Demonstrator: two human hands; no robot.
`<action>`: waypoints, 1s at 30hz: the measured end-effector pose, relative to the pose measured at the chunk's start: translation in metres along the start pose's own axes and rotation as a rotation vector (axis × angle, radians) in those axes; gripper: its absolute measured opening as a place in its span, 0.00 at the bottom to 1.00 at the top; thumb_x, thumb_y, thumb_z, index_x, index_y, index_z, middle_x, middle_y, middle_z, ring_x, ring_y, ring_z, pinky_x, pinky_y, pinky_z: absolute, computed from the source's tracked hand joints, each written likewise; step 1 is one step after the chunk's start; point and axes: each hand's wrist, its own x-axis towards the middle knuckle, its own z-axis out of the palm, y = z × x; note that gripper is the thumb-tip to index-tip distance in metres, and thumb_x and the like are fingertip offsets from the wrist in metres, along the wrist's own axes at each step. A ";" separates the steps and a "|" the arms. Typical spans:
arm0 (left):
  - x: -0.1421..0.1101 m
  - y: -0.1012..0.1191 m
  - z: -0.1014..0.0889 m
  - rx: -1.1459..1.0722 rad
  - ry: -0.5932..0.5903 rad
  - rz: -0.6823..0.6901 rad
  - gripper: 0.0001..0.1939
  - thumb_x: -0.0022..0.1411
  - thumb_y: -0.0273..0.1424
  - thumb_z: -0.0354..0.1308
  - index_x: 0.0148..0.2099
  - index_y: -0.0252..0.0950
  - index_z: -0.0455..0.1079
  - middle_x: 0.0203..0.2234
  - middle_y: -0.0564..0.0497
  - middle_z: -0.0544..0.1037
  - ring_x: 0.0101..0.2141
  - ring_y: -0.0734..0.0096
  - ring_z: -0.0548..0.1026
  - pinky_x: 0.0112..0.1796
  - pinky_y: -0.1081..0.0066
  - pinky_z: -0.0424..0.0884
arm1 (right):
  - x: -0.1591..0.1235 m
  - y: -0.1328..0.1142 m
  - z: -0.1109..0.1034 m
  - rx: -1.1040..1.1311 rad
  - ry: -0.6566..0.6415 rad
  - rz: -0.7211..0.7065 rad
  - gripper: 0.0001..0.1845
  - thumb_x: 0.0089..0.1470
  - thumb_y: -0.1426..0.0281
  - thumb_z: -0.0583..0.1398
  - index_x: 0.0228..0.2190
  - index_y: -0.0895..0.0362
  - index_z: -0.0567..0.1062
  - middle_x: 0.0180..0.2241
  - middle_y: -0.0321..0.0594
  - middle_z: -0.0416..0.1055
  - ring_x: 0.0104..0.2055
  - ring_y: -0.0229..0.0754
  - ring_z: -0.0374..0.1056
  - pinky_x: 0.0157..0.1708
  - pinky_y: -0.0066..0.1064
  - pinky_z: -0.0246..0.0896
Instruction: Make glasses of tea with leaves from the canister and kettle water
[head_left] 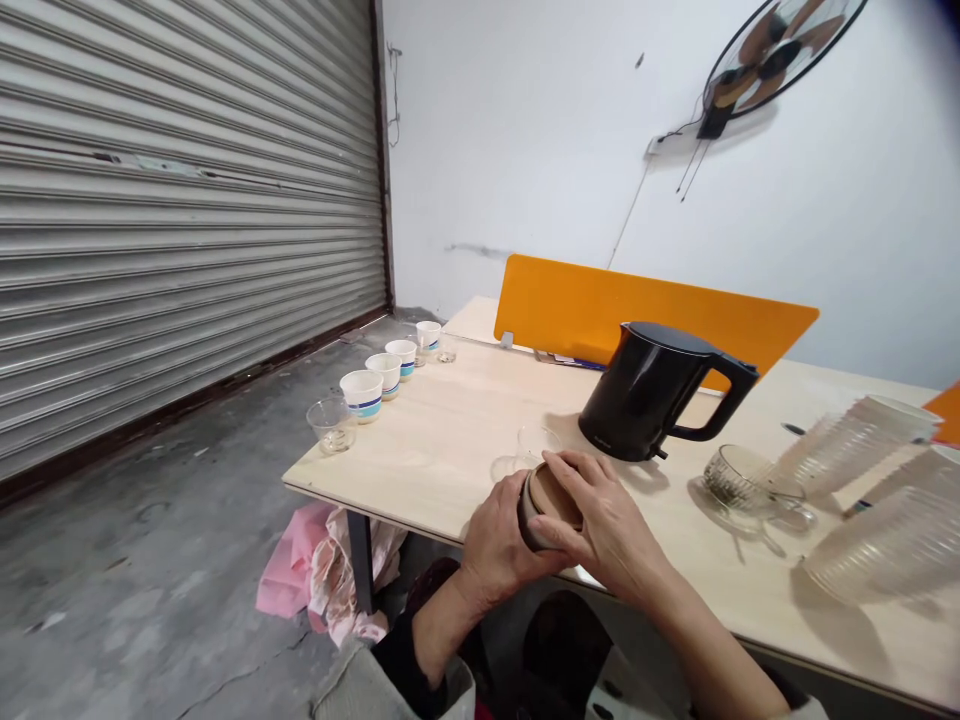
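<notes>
Left grip (496,545) closed around the curved side of a squat round canister with a tan lid and a thin brown band (547,503), the canister's lower body mostly hidden by the palm. Right grip (604,525) closed as well, spread across the lid, with long bent fingers (577,480) reaching over its far rim. Canister held between both, low over the near edge of a pale wood-grain desk (442,440). Just behind it, a clear round glass cup (537,443), and close beyond that, a glossy black electric kettle with a curved handle (645,395). Farther right, a small ribbed glass bowl (731,478) beside tall stacks of clear ribbed plastic cups (877,500). Along the desk's far left edge, a row of white paper cups with blue bands (382,375), a small clear glass cup (330,425) at the near end. Behind the desk, a bright orange panel (652,310); below its edge, a crumpled pink cloth (292,565) on the grey concrete floor (150,570), near a ribbed grey roller shutter (172,200).
</notes>
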 end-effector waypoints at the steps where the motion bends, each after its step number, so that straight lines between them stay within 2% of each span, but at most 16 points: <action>1: 0.000 0.000 0.001 0.006 0.005 0.008 0.49 0.46 0.48 0.71 0.66 0.41 0.55 0.57 0.42 0.73 0.55 0.48 0.74 0.54 0.51 0.73 | 0.002 -0.001 0.002 -0.029 -0.009 -0.006 0.38 0.60 0.55 0.61 0.68 0.49 0.60 0.58 0.52 0.67 0.55 0.59 0.63 0.52 0.52 0.67; 7: 0.001 0.000 0.001 0.020 -0.005 0.009 0.46 0.48 0.44 0.69 0.65 0.40 0.55 0.57 0.41 0.73 0.56 0.48 0.74 0.56 0.51 0.72 | 0.004 -0.003 0.006 -0.162 -0.055 -0.037 0.37 0.62 0.55 0.58 0.68 0.50 0.60 0.56 0.52 0.69 0.55 0.60 0.64 0.53 0.55 0.65; 12: 0.002 0.003 -0.001 0.007 -0.013 0.013 0.45 0.49 0.43 0.69 0.66 0.40 0.55 0.57 0.42 0.73 0.55 0.47 0.74 0.55 0.51 0.73 | 0.004 -0.002 0.009 -0.141 -0.101 -0.027 0.36 0.63 0.56 0.57 0.68 0.52 0.60 0.59 0.53 0.68 0.58 0.60 0.64 0.55 0.55 0.64; 16: 0.000 0.004 -0.004 -0.022 -0.022 -0.026 0.47 0.47 0.46 0.72 0.65 0.42 0.57 0.56 0.44 0.74 0.54 0.48 0.75 0.53 0.50 0.73 | -0.004 0.006 0.011 0.108 -0.021 0.027 0.45 0.61 0.53 0.58 0.72 0.50 0.48 0.64 0.52 0.63 0.63 0.59 0.61 0.58 0.54 0.64; 19: -0.002 0.003 -0.006 -0.046 -0.022 -0.019 0.50 0.43 0.49 0.75 0.64 0.45 0.58 0.56 0.46 0.74 0.54 0.49 0.75 0.53 0.51 0.73 | -0.015 0.017 0.014 0.356 0.111 0.161 0.44 0.63 0.53 0.56 0.72 0.48 0.45 0.68 0.51 0.57 0.67 0.56 0.57 0.62 0.55 0.59; 22: -0.002 0.001 -0.006 -0.053 -0.015 -0.007 0.52 0.41 0.50 0.76 0.64 0.44 0.57 0.56 0.46 0.74 0.54 0.50 0.74 0.54 0.50 0.72 | -0.026 0.027 0.017 0.509 0.176 0.279 0.41 0.63 0.53 0.57 0.71 0.47 0.51 0.68 0.50 0.58 0.67 0.54 0.58 0.63 0.56 0.57; 25: -0.001 0.002 -0.006 -0.034 -0.014 -0.026 0.52 0.39 0.48 0.77 0.63 0.43 0.58 0.55 0.46 0.74 0.53 0.49 0.74 0.53 0.49 0.73 | -0.032 0.032 0.019 0.618 0.248 0.419 0.34 0.61 0.52 0.59 0.65 0.50 0.64 0.62 0.50 0.67 0.63 0.53 0.65 0.60 0.53 0.62; 28: 0.000 0.003 -0.006 -0.024 -0.021 -0.032 0.52 0.39 0.49 0.77 0.63 0.42 0.58 0.55 0.45 0.74 0.54 0.48 0.74 0.54 0.48 0.72 | -0.028 0.035 0.019 0.717 0.382 0.578 0.26 0.59 0.52 0.61 0.52 0.53 0.75 0.50 0.48 0.77 0.53 0.51 0.72 0.52 0.45 0.68; 30: 0.000 0.003 -0.006 -0.027 -0.018 -0.023 0.52 0.38 0.49 0.77 0.63 0.42 0.58 0.55 0.45 0.73 0.55 0.48 0.74 0.55 0.49 0.72 | -0.017 0.037 0.016 0.748 0.469 0.617 0.20 0.57 0.52 0.63 0.42 0.55 0.78 0.38 0.43 0.79 0.44 0.47 0.75 0.46 0.40 0.70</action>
